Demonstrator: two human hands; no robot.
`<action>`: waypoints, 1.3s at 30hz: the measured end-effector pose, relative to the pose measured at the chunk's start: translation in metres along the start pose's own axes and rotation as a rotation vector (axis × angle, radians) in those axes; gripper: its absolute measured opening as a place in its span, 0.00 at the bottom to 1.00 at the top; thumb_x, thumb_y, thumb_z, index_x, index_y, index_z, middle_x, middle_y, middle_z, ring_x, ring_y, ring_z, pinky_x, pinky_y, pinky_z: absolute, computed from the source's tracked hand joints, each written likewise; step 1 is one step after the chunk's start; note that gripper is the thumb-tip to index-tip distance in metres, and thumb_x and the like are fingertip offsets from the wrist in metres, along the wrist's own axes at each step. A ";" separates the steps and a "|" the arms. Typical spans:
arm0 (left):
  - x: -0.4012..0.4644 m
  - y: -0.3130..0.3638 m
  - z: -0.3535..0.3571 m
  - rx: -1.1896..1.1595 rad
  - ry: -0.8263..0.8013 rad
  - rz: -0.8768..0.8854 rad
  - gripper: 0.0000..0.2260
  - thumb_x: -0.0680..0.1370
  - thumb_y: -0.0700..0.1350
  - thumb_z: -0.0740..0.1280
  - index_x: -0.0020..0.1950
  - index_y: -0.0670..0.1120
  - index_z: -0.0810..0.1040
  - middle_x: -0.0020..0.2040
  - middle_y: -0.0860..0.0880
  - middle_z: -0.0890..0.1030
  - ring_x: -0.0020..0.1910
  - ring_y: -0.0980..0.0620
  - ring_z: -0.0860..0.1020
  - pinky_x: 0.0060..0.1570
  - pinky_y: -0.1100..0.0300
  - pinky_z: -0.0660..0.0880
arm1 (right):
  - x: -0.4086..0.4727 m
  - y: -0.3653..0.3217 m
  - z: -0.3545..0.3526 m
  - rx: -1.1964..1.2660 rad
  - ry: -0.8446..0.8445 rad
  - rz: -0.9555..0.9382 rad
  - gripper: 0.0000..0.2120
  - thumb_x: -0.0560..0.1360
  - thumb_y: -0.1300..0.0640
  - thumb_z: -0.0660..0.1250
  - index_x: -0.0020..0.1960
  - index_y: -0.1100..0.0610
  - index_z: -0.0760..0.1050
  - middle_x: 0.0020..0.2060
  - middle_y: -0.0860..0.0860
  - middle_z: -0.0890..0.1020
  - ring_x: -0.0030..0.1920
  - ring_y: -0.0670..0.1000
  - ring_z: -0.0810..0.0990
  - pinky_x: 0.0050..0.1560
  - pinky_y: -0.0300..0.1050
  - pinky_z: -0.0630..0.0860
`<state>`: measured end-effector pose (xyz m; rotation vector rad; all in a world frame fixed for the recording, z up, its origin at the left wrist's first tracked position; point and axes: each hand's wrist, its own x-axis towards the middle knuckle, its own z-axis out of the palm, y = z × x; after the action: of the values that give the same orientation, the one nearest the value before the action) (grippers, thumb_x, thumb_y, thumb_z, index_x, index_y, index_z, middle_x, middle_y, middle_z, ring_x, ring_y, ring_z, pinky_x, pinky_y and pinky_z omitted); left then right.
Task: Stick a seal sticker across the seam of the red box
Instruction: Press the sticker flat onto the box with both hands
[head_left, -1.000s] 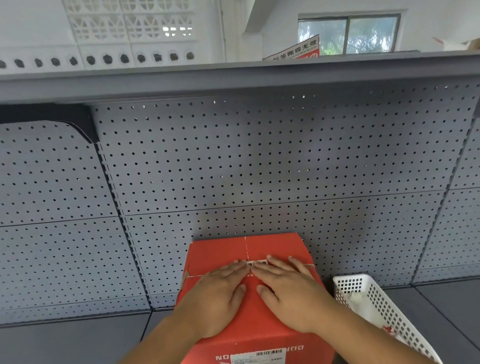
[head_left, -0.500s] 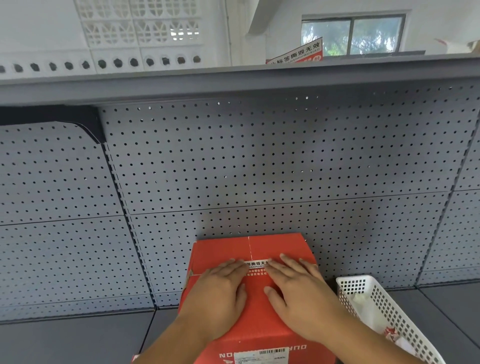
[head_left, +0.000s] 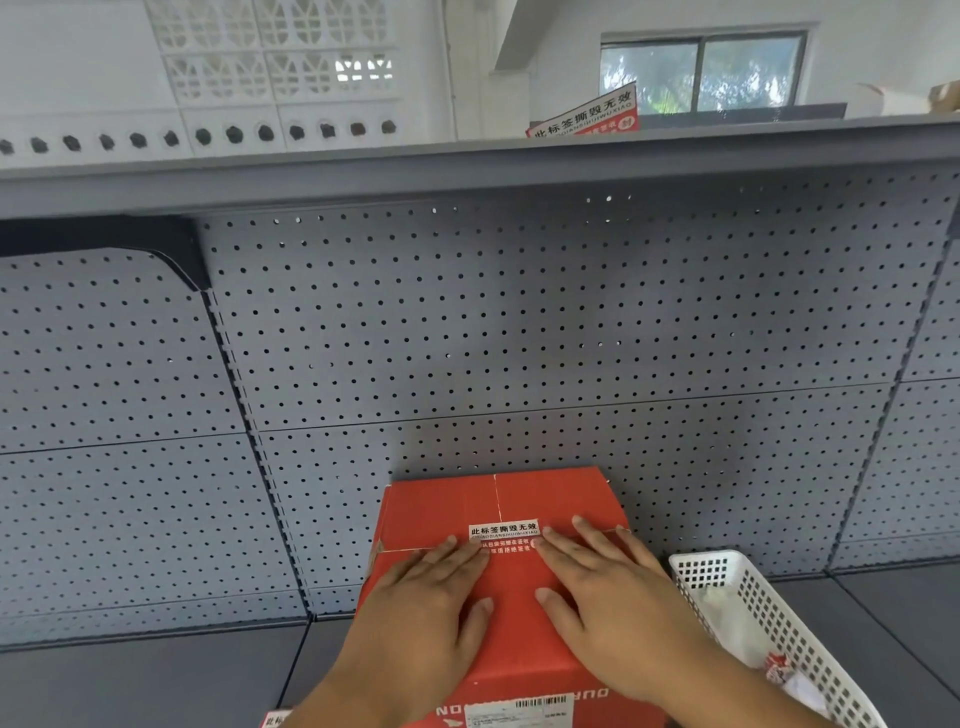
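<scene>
At the far left there is only the grey perforated back panel (head_left: 467, 322) and the bare shelf (head_left: 156, 680) in front of it. A corner of a second printed label (head_left: 275, 719) peeks in at the shelf's front edge, just beside the left forearm; what it lies on is out of view.

The left hand (head_left: 421, 597) lies flat on top of the red box (head_left: 514, 613), palm down, its grip spread wide and holding nothing; the fingertips (head_left: 467, 551) reach the left end of the seal sticker (head_left: 504, 537). Probably it is there to press that end down and to keep the flap from lifting.

The one red box stands toward the middle of the shelf, its far side against the back panel. Its seam (head_left: 497, 499) runs away from the person along the centre of the top. The one sticker, white above and red below, lies crosswise over it, so it appears to be in place and is likely being smoothed.

The right hand (head_left: 613, 597) mirrors the left, also flat, fingers spread and empty, touching the sticker's right end.

Just beside the box on the right stands one white mesh basket (head_left: 779, 613), with white scraps and a red-printed piece inside. Two hands, one box, one basket.
</scene>
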<state>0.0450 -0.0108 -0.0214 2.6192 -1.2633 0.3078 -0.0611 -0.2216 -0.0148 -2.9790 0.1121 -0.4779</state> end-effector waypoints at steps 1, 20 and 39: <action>-0.002 0.000 0.001 0.020 0.019 -0.030 0.24 0.79 0.62 0.57 0.72 0.55 0.75 0.71 0.59 0.77 0.72 0.60 0.70 0.69 0.56 0.63 | -0.001 0.000 0.000 -0.001 0.007 0.003 0.31 0.79 0.34 0.45 0.78 0.46 0.59 0.77 0.39 0.62 0.78 0.44 0.49 0.74 0.54 0.43; 0.035 0.022 -0.010 -0.030 -0.144 -0.014 0.28 0.83 0.56 0.51 0.82 0.53 0.49 0.84 0.53 0.50 0.81 0.57 0.46 0.79 0.56 0.41 | 0.033 -0.017 -0.002 0.058 -0.145 0.044 0.28 0.82 0.45 0.45 0.80 0.48 0.49 0.80 0.43 0.52 0.78 0.43 0.43 0.78 0.53 0.39; 0.026 0.020 0.001 -0.027 -0.110 -0.115 0.28 0.81 0.63 0.49 0.81 0.59 0.51 0.84 0.50 0.52 0.82 0.49 0.47 0.79 0.49 0.43 | 0.019 -0.014 0.002 0.070 -0.200 0.011 0.29 0.82 0.38 0.42 0.80 0.47 0.46 0.80 0.40 0.50 0.77 0.41 0.38 0.77 0.55 0.36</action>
<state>0.0453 -0.0430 -0.0132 2.7051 -1.1343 0.1272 -0.0420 -0.2093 -0.0090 -2.9347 0.0908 -0.1774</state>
